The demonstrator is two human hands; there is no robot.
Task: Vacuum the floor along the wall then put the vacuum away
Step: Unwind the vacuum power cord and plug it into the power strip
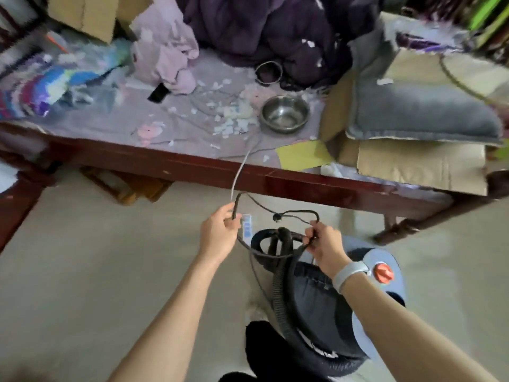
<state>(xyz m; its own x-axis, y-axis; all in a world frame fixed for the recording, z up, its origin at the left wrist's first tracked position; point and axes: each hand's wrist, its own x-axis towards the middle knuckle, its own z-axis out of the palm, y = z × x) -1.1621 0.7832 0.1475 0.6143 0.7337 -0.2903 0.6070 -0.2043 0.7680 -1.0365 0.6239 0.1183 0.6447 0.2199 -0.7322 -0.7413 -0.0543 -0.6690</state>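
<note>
Vacuum on the pale floor, its black cord held up in loops by both hands.

The dark canister with an orange knob sits near the person, below the right forearm, its ribbed hose curling over it. The left hand pinches the cord at the left of the loop; the right hand grips gathered coils at the right. The plug dangles between them. Beyond, a steel bowl rests on the cluttered bed.
</note>
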